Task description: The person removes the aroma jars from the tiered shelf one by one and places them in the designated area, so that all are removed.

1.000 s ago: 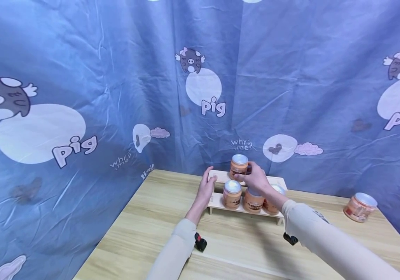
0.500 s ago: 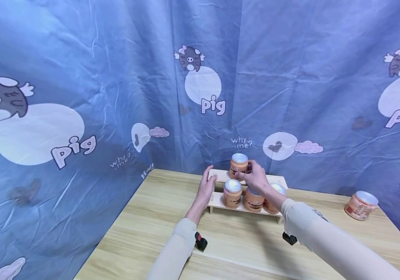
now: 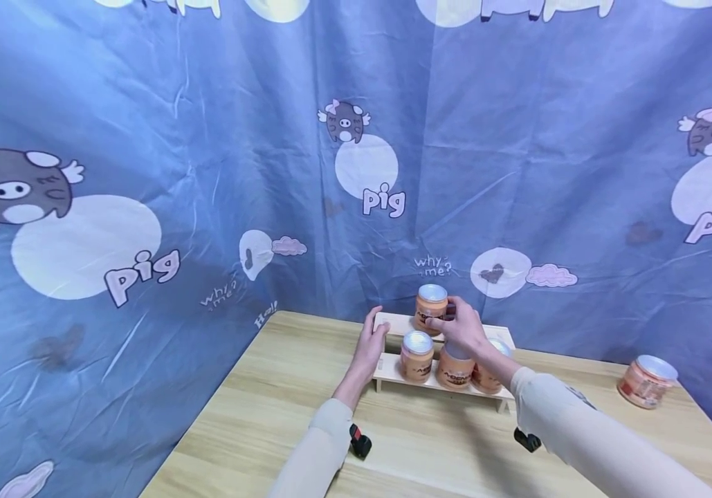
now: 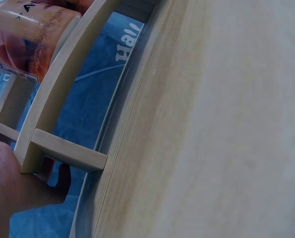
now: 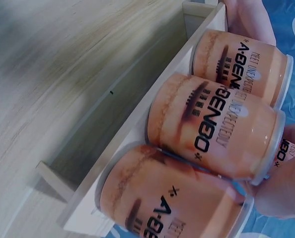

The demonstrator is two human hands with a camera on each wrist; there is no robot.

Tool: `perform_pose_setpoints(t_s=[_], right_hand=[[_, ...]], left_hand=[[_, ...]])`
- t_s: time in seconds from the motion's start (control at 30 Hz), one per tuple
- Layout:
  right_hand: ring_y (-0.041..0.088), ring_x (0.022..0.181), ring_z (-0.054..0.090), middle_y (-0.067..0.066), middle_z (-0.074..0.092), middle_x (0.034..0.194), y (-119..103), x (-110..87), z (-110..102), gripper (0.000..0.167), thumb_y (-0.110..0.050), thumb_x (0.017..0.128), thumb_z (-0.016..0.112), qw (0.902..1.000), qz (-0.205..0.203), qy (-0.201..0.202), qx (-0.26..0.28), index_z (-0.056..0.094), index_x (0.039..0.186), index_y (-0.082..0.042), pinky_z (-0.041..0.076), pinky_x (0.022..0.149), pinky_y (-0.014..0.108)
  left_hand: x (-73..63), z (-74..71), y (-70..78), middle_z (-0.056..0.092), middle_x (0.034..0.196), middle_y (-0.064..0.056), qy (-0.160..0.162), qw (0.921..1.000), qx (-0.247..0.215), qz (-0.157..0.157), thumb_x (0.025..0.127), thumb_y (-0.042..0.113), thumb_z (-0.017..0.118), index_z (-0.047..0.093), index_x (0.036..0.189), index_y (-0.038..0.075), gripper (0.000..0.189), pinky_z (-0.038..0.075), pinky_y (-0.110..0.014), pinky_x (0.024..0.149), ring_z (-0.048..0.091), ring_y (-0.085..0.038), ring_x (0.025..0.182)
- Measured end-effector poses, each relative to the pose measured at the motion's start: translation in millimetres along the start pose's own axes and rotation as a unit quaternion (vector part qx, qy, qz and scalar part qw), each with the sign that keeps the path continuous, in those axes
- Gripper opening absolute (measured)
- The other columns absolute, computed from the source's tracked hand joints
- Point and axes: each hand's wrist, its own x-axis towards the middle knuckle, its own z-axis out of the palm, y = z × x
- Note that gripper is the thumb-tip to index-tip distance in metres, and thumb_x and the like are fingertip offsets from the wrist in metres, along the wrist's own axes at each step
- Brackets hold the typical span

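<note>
In the head view, my right hand (image 3: 464,330) grips an orange jar (image 3: 430,308) with a silvery lid, upright over the back tier of a two-tier wooden rack (image 3: 396,322). Thumb in front, fingers at its right side. My left hand (image 3: 368,351) holds the rack's left end; the left wrist view shows this hand (image 4: 18,186) at the end of the frame. Three similar jars stand along the front tier: a left jar (image 3: 416,366), a middle jar (image 5: 214,126) and a right jar (image 5: 162,198). My right forearm partly covers the right jar in the head view.
Another orange jar (image 3: 642,387) sits alone at the right side of the wooden table (image 3: 256,415). Behind the table hangs a blue curtain (image 3: 268,152) with printed pigs, close to the rack's back. Dark wrist devices (image 3: 360,441) show by both sleeves.
The head view has tilted slightly upward, so everything appears lower. Both hands keep their holds, and the gripped jar has shifted only slightly right along the back tier.
</note>
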Motion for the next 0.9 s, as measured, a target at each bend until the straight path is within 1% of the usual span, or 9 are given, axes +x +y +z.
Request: perform_pose_setpoints(t_s=[0.27, 0.37, 0.47, 0.5, 0.6, 0.7, 0.77, 0.83, 0.9], right_hand=[[0.047, 0.115, 0.06, 0.035, 0.06, 0.126, 9, -9.5, -18, 0.065, -0.016, 0.091, 0.077, 0.9999, 0.013, 0.008, 0.002, 0.045, 0.139, 0.014, 0.047, 0.099, 0.055], [0.046, 0.117, 0.059, 0.034, 0.059, 0.128, 14, -14.1, -28, 0.065, -0.017, 0.092, 0.075, 0.9996, 0.026, 0.008, 0.001, 0.044, 0.141, 0.012, 0.047, 0.099, 0.055], [0.046, 0.118, 0.058, 0.033, 0.059, 0.129, 20, -18.7, -38, 0.065, -0.018, 0.093, 0.074, 0.9993, 0.034, 0.01, -0.009, 0.044, 0.142, 0.011, 0.048, 0.098, 0.054], [0.046, 0.117, 0.059, 0.033, 0.059, 0.129, 22, -20.1, -41, 0.064, -0.018, 0.093, 0.074, 0.9992, 0.035, 0.013, -0.011, 0.044, 0.142, 0.012, 0.048, 0.098, 0.054], [0.047, 0.116, 0.059, 0.034, 0.059, 0.128, 29, -24.4, -52, 0.063, -0.017, 0.093, 0.075, 0.9989, 0.033, 0.025, -0.02, 0.045, 0.14, 0.013, 0.048, 0.098, 0.055], [0.049, 0.116, 0.058, 0.036, 0.058, 0.128, 35, -28.6, -64, 0.064, -0.017, 0.092, 0.075, 0.9982, 0.034, 0.038, -0.031, 0.045, 0.139, 0.015, 0.047, 0.099, 0.056], [0.051, 0.117, 0.057, 0.037, 0.057, 0.129, 38, -31.2, -71, 0.066, -0.017, 0.092, 0.075, 0.9976, 0.038, 0.045, -0.038, 0.044, 0.139, 0.016, 0.046, 0.099, 0.058], [0.051, 0.117, 0.056, 0.038, 0.057, 0.129, 41, -33.5, -78, 0.067, -0.017, 0.091, 0.075, 0.9968, 0.04, 0.053, -0.043, 0.043, 0.139, 0.017, 0.045, 0.099, 0.058], [0.052, 0.117, 0.056, 0.038, 0.057, 0.128, 44, -36.1, -84, 0.067, -0.017, 0.091, 0.075, 0.9963, 0.041, 0.059, -0.047, 0.043, 0.14, 0.017, 0.046, 0.099, 0.058]], left_hand=[[-5.7, 3.5, -3.2, 0.047, 0.145, -0.022, 0.002, 0.9999, 0.004, -0.011, 0.099, 0.029, 0.058, 0.038, 0.157, 0.017, 0.062, 0.03, -0.053, 0.114, 0.047, -0.035, 0.127], [-7.0, 3.6, -4.1, 0.053, 0.137, -0.017, 0.002, 0.9999, 0.005, -0.009, 0.1, 0.029, 0.058, 0.038, 0.157, 0.016, 0.061, 0.033, -0.052, 0.111, 0.051, -0.028, 0.119], [-7.7, 3.9, -3.1, 0.058, 0.102, -0.006, 0.003, 0.9999, 0.007, -0.008, 0.1, 0.029, 0.058, 0.04, 0.155, 0.016, 0.06, 0.045, -0.045, 0.092, 0.054, -0.017, 0.087], [-8.0, 4.1, -2.1, 0.058, 0.102, -0.005, 0.005, 0.9999, 0.008, -0.006, 0.101, 0.028, 0.058, 0.04, 0.155, 0.015, 0.059, 0.045, -0.044, 0.092, 0.053, -0.016, 0.087], [-9.1, 2.7, 4.9, 0.061, 0.114, -0.015, -0.005, 0.9999, 0.011, -0.009, 0.102, 0.024, 0.056, 0.039, 0.156, 0.014, 0.057, 0.044, -0.047, 0.096, 0.057, -0.023, 0.096], [-7.6, 2.3, 5.0, 0.061, 0.114, -0.014, -0.009, 0.9998, 0.012, -0.01, 0.104, 0.024, 0.056, 0.038, 0.156, 0.014, 0.057, 0.046, -0.042, 0.093, 0.057, -0.021, 0.095], [-4.3, 2.6, 0.3, 0.057, 0.097, -0.003, -0.008, 0.9998, 0.013, -0.011, 0.104, 0.025, 0.057, 0.038, 0.156, 0.016, 0.057, 0.045, -0.034, 0.081, 0.051, -0.013, 0.079], [-5.0, 3.2, 0.9, 0.044, 0.081, 0.0, -0.003, 0.9999, 0.009, -0.01, 0.103, 0.027, 0.058, 0.039, 0.156, 0.019, 0.057, 0.041, -0.033, 0.071, 0.04, -0.011, 0.066], [-5.3, 2.8, 2.9, 0.054, 0.099, -0.003, 0.002, 0.9999, 0.011, -0.004, 0.102, 0.027, 0.058, 0.041, 0.155, 0.019, 0.056, 0.044, -0.036, 0.087, 0.049, -0.011, 0.081]])
